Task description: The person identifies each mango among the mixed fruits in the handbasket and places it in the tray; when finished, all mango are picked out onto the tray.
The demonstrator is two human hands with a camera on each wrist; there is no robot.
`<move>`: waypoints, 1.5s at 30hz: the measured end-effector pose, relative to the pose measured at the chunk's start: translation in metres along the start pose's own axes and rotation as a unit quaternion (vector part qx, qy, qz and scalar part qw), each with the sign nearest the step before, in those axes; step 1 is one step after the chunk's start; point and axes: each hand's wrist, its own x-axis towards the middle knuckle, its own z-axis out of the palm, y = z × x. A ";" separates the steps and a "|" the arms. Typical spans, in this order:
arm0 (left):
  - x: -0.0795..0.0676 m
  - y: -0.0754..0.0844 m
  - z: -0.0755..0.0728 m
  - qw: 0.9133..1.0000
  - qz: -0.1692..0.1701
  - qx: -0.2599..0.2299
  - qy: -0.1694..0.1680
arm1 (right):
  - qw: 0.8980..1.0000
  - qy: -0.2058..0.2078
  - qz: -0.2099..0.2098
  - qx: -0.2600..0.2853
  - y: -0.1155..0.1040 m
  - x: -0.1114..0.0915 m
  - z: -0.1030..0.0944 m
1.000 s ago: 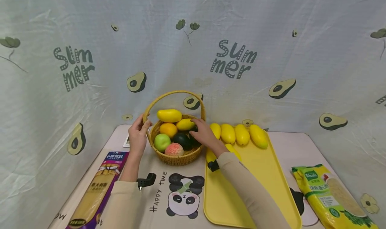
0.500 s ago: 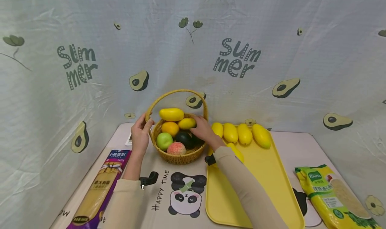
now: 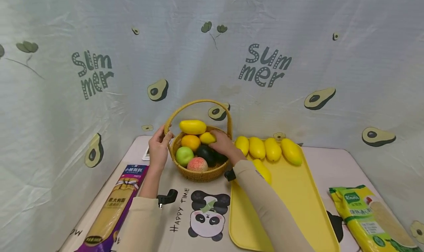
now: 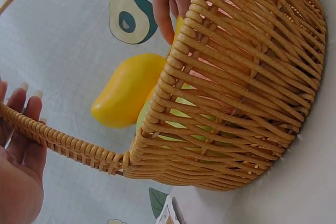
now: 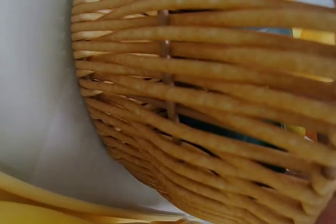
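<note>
A wicker basket (image 3: 202,176) with a tall handle holds a mango (image 3: 193,127), an orange (image 3: 190,143), a green apple (image 3: 184,156), a peach (image 3: 197,164) and a dark avocado (image 3: 206,155). My left hand (image 3: 159,150) grips the left side of the basket handle (image 4: 73,145), fingers behind it. Inside the basket's right side, my right hand (image 3: 225,145) holds a smaller yellow fruit (image 3: 207,138), partly hidden by the fingers. The basket wall (image 5: 210,77) fills most of the right wrist view, so the right hand's grip is hidden there.
Right of the basket lies a yellow tray (image 3: 304,204) with several mangoes (image 3: 256,148), most in a row at its far end. A pasta pack (image 3: 114,204) is at left, a yellow Knorr bag (image 3: 371,219) at right. A printed curtain (image 3: 198,60) stands behind.
The head view has shifted, moving everything slightly rightward in frame. The yellow fruit under my right hand looks shorter, as if turned or moved. My left hand stays on the handle.
</note>
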 end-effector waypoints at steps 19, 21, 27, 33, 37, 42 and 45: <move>0.011 -0.028 0.014 1.000 0.022 0.006 0.001 | 0.999 0.048 0.011 -0.015 0.013 -0.008 -0.005; 0.011 -0.027 0.013 1.000 0.024 0.006 0.005 | 0.999 0.051 0.004 -0.014 0.012 -0.010 -0.007; 0.013 -0.028 0.009 1.000 0.018 0.006 0.007 | 0.998 0.048 -0.018 -0.031 0.010 -0.015 -0.012; 0.008 -0.015 0.006 1.000 0.007 0.004 0.002 | 0.998 0.048 -0.046 -0.022 0.006 -0.027 -0.018; 0.001 0.000 0.004 1.000 0.011 0.010 0.004 | 0.997 0.044 -0.057 -0.024 0.004 -0.037 -0.023; -0.001 0.003 0.002 1.000 0.011 0.007 0.007 | 0.996 0.049 -0.071 -0.023 0.006 -0.049 -0.029; 0.000 0.002 0.001 1.000 0.008 0.002 0.008 | 0.995 0.056 -0.081 -0.024 0.009 -0.056 -0.033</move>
